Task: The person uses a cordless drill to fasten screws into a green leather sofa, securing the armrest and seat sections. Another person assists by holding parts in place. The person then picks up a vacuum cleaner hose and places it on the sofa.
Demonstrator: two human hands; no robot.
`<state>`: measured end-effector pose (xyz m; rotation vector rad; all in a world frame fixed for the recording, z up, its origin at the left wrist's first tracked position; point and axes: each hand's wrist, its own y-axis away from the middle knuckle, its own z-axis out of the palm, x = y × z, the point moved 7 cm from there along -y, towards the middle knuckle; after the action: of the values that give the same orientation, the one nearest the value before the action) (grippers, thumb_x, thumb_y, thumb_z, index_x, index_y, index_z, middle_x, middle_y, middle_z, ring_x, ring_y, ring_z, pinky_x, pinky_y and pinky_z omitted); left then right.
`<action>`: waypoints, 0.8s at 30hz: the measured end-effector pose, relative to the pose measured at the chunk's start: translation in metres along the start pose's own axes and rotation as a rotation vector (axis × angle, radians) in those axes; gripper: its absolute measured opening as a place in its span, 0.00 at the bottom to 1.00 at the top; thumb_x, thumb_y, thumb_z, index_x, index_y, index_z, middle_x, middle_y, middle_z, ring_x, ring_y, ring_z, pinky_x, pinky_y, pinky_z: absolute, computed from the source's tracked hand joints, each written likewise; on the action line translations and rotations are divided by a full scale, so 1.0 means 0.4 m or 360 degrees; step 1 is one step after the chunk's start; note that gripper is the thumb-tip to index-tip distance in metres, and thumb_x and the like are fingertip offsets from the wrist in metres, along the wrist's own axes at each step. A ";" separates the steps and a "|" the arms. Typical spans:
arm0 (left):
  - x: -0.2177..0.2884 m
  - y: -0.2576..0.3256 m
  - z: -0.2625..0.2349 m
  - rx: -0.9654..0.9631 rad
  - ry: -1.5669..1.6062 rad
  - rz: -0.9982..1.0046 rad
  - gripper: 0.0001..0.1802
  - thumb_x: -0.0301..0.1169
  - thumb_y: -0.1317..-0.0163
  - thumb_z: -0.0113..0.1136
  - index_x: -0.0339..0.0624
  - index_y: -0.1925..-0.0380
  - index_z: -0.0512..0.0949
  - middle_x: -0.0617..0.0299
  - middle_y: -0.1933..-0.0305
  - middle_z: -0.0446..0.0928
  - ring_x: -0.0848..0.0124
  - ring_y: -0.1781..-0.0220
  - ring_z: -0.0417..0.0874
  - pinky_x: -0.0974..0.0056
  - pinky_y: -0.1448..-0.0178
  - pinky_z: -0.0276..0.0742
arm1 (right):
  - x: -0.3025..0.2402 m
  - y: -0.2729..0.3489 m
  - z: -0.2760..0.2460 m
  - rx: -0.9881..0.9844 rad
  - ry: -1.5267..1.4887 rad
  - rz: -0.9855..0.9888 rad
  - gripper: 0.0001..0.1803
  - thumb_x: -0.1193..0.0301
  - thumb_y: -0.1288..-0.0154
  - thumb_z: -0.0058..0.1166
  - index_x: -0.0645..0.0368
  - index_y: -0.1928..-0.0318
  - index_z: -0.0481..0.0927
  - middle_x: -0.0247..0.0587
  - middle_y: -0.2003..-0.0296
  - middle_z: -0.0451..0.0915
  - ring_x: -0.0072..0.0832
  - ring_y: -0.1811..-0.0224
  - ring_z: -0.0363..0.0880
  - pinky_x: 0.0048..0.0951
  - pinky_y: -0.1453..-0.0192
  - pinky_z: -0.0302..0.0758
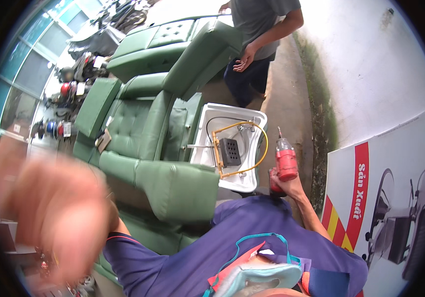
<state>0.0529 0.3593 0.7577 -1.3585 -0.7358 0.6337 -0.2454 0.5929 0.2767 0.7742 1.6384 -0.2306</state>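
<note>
Right hand (286,185): fingers clenched round the grip of a red drill (286,166), bit pointing away from the person; drill is just right of the white basin (206,123), left of the printed board (343,173). Left hand (64,213): blurred, close to the lens, can't tell if fingers are clenched or released. Basin holds a black block with holes (230,152) and a yellow hose (267,143). Green tufted chair (131,121) left of basin, co-worker (256,29) standing beyond it

Room above floor strip (287,101) between basin (249,185) and wall (370,74), red drill (287,166) at near end, green chair (128,123) leftward
</note>
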 end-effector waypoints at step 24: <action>-1.040 0.942 0.299 0.0145 0.1113 -0.2823 0.18 0.41 0.15 0.45 0.37 0.48 0.74 0.53 0.60 0.83 0.59 0.58 0.89 0.52 0.49 0.90 | -0.385 -0.687 0.126 0.0058 0.0316 -0.0763 0.31 0.78 0.51 0.63 0.62 0.41 0.82 0.63 0.70 0.85 0.52 0.67 0.89 0.41 0.58 0.84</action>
<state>-0.2952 0.1564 0.3492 -0.3509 -0.9595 -1.1348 -0.3651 0.3030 0.3351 0.4293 2.0001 -0.5368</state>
